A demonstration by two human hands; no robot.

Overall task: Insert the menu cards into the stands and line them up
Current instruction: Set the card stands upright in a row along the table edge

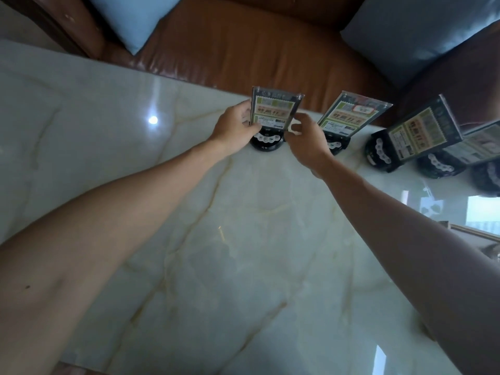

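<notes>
A menu card (272,110) in a clear holder stands upright in a round black stand (266,143) near the table's far edge. My left hand (235,128) grips the card's left edge. My right hand (304,136) touches its lower right corner, and I cannot tell how firmly. To the right, a second card (349,113) sits in its own stand (336,147), partly hidden by my right hand. Further right, a third card (422,131) leans in a black stand (378,155), and more stands (438,166) with cards crowd the right edge.
The pale marble table (216,239) stretches toward me, glossy with light reflections. Behind its far edge is a brown leather sofa (243,50) with two blue cushions (135,17).
</notes>
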